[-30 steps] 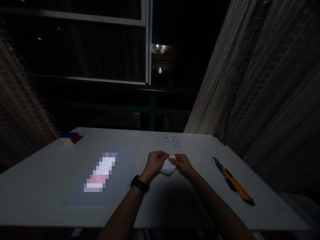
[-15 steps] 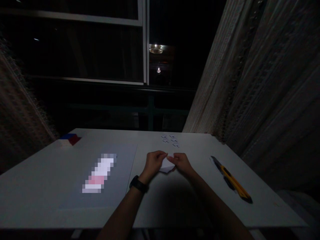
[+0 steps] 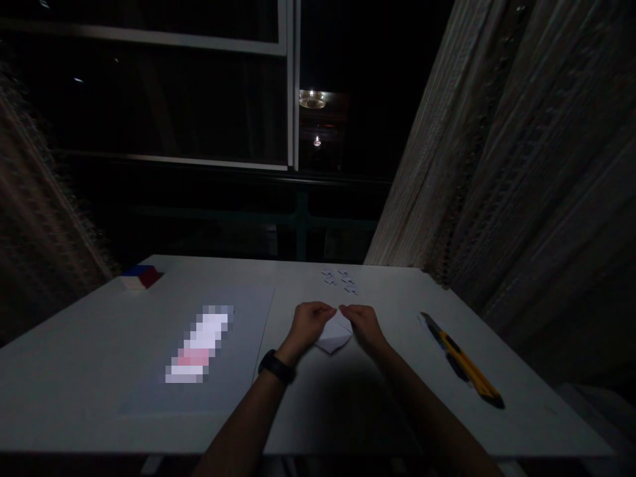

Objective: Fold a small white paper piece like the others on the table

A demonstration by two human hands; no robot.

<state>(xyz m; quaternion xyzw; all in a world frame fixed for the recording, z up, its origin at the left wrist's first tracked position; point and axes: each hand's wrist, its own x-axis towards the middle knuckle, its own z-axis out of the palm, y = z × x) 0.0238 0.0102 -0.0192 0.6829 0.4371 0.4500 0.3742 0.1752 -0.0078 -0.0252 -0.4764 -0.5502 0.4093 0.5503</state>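
Both your hands meet over a small folded piece of white paper: your left hand and right hand each pinch its far edge between fingertips, and their tips nearly touch above it. The paper sits low over the table, near the middle, its pointed end toward you; the dim light hides whether it rests on the top. By the look of it you are in the middle of a fold, so any further crease calls for keeping the edges lined up and pressing evenly. A dark watch sits on your left wrist. Just beyond the hands lie small paper bits. To the right is a yellow utility knife, to the left a grey sheet, and at the far left corner a coloured block.
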